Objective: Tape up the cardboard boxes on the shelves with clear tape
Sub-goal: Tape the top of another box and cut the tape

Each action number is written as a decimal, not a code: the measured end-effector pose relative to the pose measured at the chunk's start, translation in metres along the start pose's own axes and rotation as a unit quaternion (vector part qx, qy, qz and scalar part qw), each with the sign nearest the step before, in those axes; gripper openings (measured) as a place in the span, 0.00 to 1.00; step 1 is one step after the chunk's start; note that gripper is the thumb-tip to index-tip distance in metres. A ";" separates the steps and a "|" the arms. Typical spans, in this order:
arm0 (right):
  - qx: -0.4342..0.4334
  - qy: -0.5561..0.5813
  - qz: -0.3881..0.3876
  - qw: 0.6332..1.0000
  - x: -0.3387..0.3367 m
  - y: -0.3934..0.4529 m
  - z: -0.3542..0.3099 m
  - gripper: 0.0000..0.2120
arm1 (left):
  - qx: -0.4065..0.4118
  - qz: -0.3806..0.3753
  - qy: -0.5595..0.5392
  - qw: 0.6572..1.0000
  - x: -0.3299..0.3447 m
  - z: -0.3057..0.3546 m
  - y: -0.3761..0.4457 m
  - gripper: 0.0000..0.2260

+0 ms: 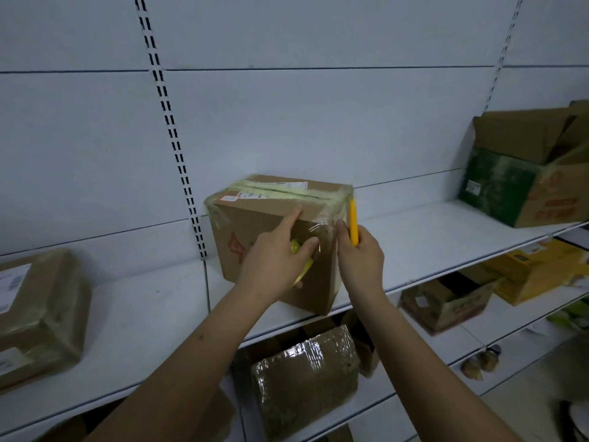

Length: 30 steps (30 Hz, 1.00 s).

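Observation:
A brown cardboard box stands on the white shelf, its top seam and edges covered in yellowish tape. My left hand holds a yellow-cored roll of clear tape against the box's front, with the forefinger stretched up to the top edge. A strip of clear tape runs from the roll to the box's right corner. My right hand grips a yellow utility knife, pointing up beside that corner.
A taped box lies on the shelf at the left. An open green and brown box sits at the right. Lower shelves hold a tape-wrapped box, an open box and yellow cartons.

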State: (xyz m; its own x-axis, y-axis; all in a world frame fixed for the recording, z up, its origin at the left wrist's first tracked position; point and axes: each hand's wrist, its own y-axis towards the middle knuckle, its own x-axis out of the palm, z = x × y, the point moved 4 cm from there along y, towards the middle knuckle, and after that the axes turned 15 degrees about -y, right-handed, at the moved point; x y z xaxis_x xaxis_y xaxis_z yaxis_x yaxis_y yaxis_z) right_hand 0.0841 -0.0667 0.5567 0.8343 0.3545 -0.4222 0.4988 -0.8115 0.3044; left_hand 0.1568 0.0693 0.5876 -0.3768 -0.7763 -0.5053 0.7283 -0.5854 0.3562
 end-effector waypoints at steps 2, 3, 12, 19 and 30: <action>-0.012 0.023 0.071 0.997 -0.013 0.000 -0.008 0.18 | -0.018 -0.029 -0.052 0.998 0.009 0.003 0.002 0.29; -0.039 0.014 0.089 0.995 -0.017 0.002 -0.014 0.17 | -0.026 -0.035 -0.071 0.997 0.014 0.002 0.004 0.31; -0.186 -0.192 0.044 0.963 -0.014 0.027 -0.018 0.14 | -0.094 0.016 -0.155 0.983 0.031 -0.015 -0.008 0.20; -0.225 -0.221 0.035 0.948 -0.041 0.004 -0.028 0.18 | -0.099 -0.052 -0.218 0.970 0.030 -0.020 0.002 0.04; -0.163 -0.529 -0.119 0.824 -0.063 -0.019 0.077 0.23 | -0.098 -0.051 -0.191 0.975 0.017 -0.045 -0.002 0.07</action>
State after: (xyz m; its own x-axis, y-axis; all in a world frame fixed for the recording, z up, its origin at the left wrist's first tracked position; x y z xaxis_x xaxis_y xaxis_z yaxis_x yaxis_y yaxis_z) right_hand 0.0043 -0.1095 0.5116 0.1194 -0.2584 -0.9586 0.7992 -0.5478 0.2472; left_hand 0.1747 0.0683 0.5429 -0.6116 -0.7685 -0.1882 0.7572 -0.6375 0.1422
